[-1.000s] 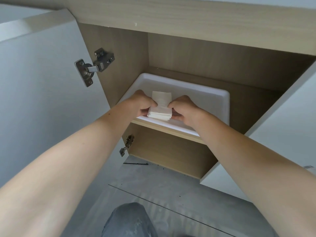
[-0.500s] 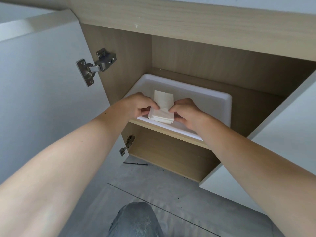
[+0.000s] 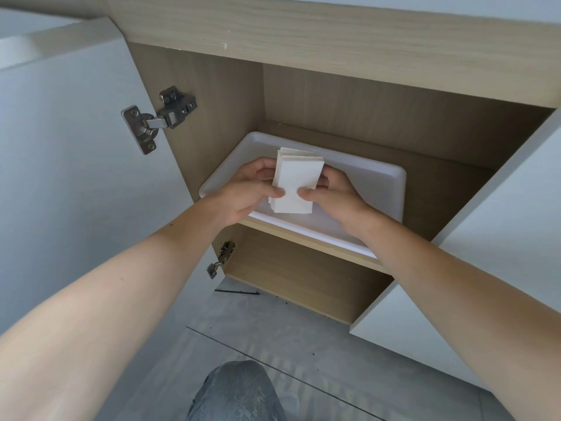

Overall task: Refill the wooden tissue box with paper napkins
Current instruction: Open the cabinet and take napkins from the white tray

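Napkins (image 3: 296, 185): one stack of white folded paper, held tilted above the front of the tray (image 3: 391, 183), inside the open cabinet. You have it between both hands, clear of the tray floor as far as can be told.

Handling, judged: very light, soft, limp at the edges. The sheets lie loose on one another and the far end is already fanned, so the stack may slide apart or shed sheets if you slacken. Squeezing hard would crease it, though nothing here can break. Best hold is across the two long sides, thumbs on the top face, fingers beneath, pressure even; keep it level when you carry it.

Left hand (image 3: 252, 189): grip closed on the stack's left edge, thumb on top near the lower end.

Right hand (image 3: 334, 192): grip closed on the right edge, thumb on top opposite the left thumb.

Tray: white plastic, shallow, resting on the shelf (image 3: 306, 243); its near edge lies at the shelf front. Whether more napkins lie in it cannot be told.

Cabinet: wood-tone inside, white doors swung open left and right. Hinges: upper (image 3: 159, 118) and lower (image 3: 221, 258) on the left door.

Tissue box: not in view; refill not yet begun, by the look of it.

Below: grey floor, a knee (image 3: 239, 390) in grey cloth.
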